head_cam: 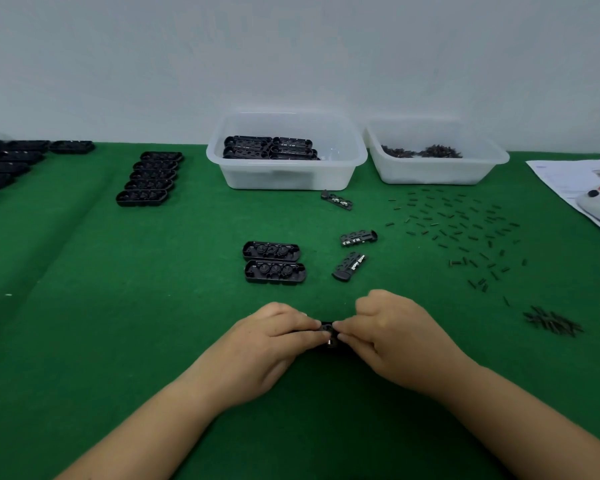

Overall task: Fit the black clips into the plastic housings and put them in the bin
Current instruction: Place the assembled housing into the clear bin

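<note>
Right now, in the head view, both hands meet low in the middle of the green mat (pixel 84 306). The left hand (pixel 274 341) and the right hand (pixel 388 334) each pinch a black housing (pixel 327 332) between curled fingertips, and it shows only as a small dark patch with a glint of metal in the gap between them. Whether a clip is already seated in it cannot be told, since the fingers cover most of it.

Two open housings (pixel 274 262) lie side by side just beyond the hands, and three clips (pixel 352 251) lie apart to their right. The bin (pixel 286 168) with stacked finished pieces stands at the far edge, next to a second tub (pixel 437 168) of small dark parts. Loose pins (pixel 465 230) are scattered over the mat on the right, with a small heap (pixel 551 322) nearer. A row of further housings (pixel 149 180) sits far left.

The likely trouble is a clip pressed in crooked: with the fingers hiding the seat, a tilted clip could jam or spring out. Uneven pressure from the two pinches could also flip the small piece onto the mat. Reaching later toward the bin, a wrist could sweep the two waiting housings or the nearby clips out of place.
</note>
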